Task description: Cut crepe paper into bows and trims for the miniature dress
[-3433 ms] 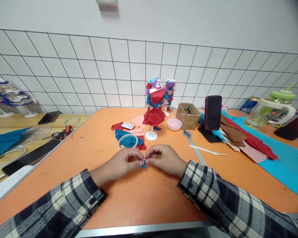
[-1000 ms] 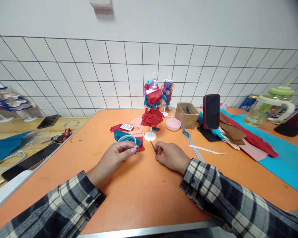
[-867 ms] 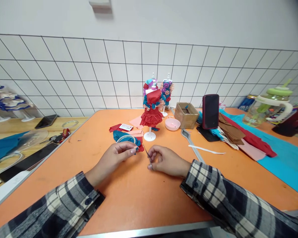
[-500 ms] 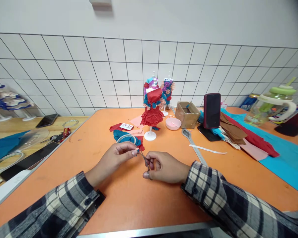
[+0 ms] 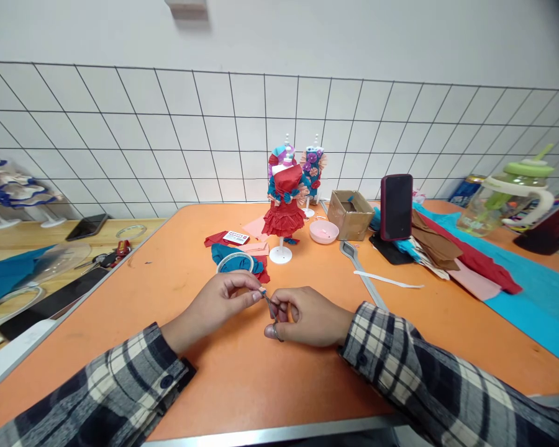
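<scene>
Well to the left of the left grip (image 5: 226, 298), a wooden bench (image 5: 161, 225) bears two white stands (image 5: 52, 221) dressed in frilled cloth, one phone (image 5: 87, 227) lying flat, two pale rings (image 5: 40, 292) and one bunch of keys (image 5: 120, 250). Just beyond the left grip, on the orange bench (image 5: 242, 385), one white ring (image 5: 252, 263) lies on one crumpled blue cloth (image 5: 220, 251), with one white card (image 5: 236, 238) farther off.

The left grip is pinched on one small scrap (image 5: 262, 290), coloured pale and blue. Between the two grips, the tips of one pair of scissors (image 5: 269, 304) reach this scrap; the right grip (image 5: 310, 316) is closed around their handles, the thumb at one loop.

Beyond both grips stand three dress forms (image 5: 284, 211), the nearest in red. Farther right, beyond the right grip, come one pink bowl (image 5: 324, 238), one cardboard box (image 5: 354, 226), one white strip (image 5: 388, 279) and one upright handset (image 5: 396, 208). Well right of it are one can (image 5: 466, 189) and one jug (image 5: 475, 217).
</scene>
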### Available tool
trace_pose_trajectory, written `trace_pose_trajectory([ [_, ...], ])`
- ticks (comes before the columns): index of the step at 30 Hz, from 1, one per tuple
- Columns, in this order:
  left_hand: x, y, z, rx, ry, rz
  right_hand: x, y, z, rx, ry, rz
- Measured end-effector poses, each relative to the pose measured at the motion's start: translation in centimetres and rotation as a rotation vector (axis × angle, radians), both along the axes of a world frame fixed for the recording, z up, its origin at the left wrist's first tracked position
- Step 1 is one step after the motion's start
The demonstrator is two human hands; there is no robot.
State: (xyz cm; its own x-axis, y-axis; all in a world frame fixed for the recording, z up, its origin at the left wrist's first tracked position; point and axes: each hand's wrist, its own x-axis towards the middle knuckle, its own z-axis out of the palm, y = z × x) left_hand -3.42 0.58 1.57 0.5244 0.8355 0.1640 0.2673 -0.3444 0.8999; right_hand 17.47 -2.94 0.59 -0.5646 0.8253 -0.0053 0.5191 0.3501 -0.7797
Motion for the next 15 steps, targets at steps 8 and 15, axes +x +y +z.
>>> trace_pose_trajectory([
  [8, -0.21, 0.45, -0.23, -0.033, -0.038, 0.012, 0.07, 0.12, -0.12, 0.022, 0.013, -0.003],
  [15, -0.43, 0.72, -0.16, -0.059, -0.049, -0.078, 0.32, 0.28, -0.06, 0.023, 0.009, 0.024],
])
